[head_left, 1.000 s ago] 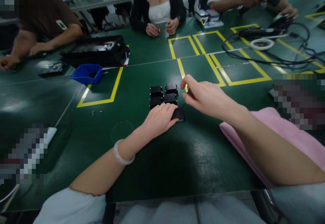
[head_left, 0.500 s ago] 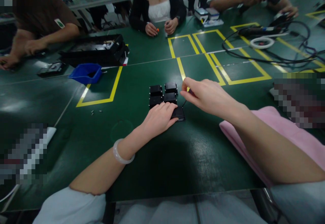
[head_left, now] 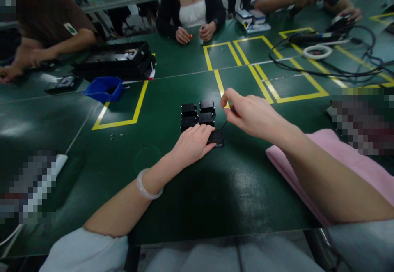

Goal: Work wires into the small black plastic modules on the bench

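Observation:
My left hand [head_left: 193, 144] lies with its fingers closed over a flat black plastic block [head_left: 217, 138] and holds it down on the table. The block's right end shows beyond my fingers; the rest is covered. My right hand [head_left: 248, 114] is closed around a screwdriver, whose thin dark shaft [head_left: 224, 125] slants down to the block's far right edge. Its handle is mostly hidden in my fingers. Just beyond my left hand, several black blocks [head_left: 207, 107] with small shiny bits at their sides stand in two rows.
Small metal screws [head_left: 112, 136] lie on the green table [head_left: 197, 206] to the left. Farther off are a blue bin [head_left: 104, 89] and a black housing [head_left: 123, 64]. A pink cloth [head_left: 326, 148] lies under my right forearm. Black cables [head_left: 323, 72] coil at right. Co-workers sit opposite.
My right hand has shifted slightly to the right and its fingers have turned a little on the screwdriver. My left hand stays on the block.

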Demonstrator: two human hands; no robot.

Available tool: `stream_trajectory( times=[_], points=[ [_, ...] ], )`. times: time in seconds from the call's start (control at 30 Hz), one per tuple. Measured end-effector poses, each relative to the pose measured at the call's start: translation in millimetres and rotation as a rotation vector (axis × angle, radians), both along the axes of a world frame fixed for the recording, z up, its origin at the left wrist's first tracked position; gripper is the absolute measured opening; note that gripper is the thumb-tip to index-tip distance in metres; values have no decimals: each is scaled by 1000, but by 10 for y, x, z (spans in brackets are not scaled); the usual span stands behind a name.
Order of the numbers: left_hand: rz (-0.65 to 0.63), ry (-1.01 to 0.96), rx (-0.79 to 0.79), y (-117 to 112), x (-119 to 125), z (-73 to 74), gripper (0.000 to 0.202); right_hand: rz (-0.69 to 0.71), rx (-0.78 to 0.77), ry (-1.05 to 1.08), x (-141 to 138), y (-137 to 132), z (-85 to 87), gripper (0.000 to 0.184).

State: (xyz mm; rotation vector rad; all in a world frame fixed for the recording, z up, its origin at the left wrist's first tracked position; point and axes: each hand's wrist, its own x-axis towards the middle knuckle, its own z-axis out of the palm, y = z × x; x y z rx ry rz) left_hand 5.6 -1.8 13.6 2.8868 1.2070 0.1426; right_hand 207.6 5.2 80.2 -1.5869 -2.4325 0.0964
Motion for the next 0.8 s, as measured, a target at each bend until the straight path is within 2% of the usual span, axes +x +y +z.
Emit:
stream_trajectory(
  times=[0.27, 0.47, 0.67, 0.8],
  points=[
    [9, 9, -16, -7, 1, 19, 36, -3, 10, -1, 3, 17, -12, 26],
    [9, 14, -12, -7, 1, 13, 37, 53, -21, 56, 9, 2, -1, 28],
    [12, 13, -7, -3, 2, -2, 36, 21, 12, -34, 14, -1, 7, 25],
    [7, 17, 3, -3, 2, -2, 37, 40, -10, 24, 20, -6, 11, 29]
  ],
)
